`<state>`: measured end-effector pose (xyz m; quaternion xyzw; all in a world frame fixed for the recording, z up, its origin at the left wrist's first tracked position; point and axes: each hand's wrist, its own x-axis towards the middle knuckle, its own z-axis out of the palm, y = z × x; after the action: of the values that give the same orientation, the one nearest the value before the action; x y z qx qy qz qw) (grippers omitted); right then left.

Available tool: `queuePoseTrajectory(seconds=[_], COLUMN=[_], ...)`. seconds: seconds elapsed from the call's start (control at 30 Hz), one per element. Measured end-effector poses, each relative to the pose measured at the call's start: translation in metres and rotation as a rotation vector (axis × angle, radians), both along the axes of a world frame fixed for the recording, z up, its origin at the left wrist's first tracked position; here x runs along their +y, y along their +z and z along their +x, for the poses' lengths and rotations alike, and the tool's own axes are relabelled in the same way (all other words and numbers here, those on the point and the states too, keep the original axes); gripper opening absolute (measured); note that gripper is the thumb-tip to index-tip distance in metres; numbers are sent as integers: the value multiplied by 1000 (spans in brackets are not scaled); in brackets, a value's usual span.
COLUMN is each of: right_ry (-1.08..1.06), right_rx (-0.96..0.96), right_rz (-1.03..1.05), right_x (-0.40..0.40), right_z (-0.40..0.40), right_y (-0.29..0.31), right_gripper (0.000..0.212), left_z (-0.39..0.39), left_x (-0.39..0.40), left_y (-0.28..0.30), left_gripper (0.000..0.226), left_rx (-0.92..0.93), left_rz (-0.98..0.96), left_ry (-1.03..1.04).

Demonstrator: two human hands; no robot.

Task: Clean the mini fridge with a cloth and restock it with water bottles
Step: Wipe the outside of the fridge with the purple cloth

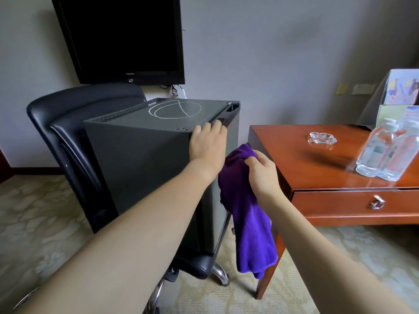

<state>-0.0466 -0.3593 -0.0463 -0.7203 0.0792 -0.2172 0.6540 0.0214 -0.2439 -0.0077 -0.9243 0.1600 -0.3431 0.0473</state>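
- Left hand (207,143) is up on the top front corner of the mini fridge (145,155), fingers curled over the upper edge of the door right by the handle recess. Looks like a grip on that edge, though the fingertips drop out of sight so I can't swear how tight.
- Right hand (260,171) has a purple cloth (247,214) bunched up in its fist. One wad sticks out above the knuckles, the rest hangs down long in front of the fridge door.
- The fridge is a dark grey box that's actually sitting on the seat of a black office chair (68,132), door shut as far as I can see. There's a whitish ring mark on its top panel.
- Water bottles (387,150), clear plastic, are bunched together on the wooden desk (294,159) to the right of the fridge, near the desk's front edge. I can't count them for sure, it's blurry over there.
- Also on the desk: a glass ashtray (322,138) further back, and a drawer with a metal pull under the top.
- Black TV (120,37) is on the wall behind the chair, screen off.
- Pale patterned carpet underfoot.
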Motion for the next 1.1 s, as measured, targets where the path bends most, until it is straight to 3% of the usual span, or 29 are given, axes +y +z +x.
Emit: queuePoseTrajectory(seconds=[0.43,0.6,0.83,1.1], right_ry=[68,87,77,28], right_rx=[-66,-80,-106,-55], right_rz=[9,-49,-82,-59], right_x=[46,61,63,41], right_z=[-16,-25,-30,-26], right_y=[-2,3,5,3], right_gripper=[27,25,22,21], left_z=[-42,-58,-70,-64], left_x=[69,95,94,74], left_y=[-5,-13,-25,-12], left_gripper=[31,46,51,50], left_rx=[61,165,300,315], left_rz=[-110,-120,-160,-219], left_ry=[127,204,-12,-69])
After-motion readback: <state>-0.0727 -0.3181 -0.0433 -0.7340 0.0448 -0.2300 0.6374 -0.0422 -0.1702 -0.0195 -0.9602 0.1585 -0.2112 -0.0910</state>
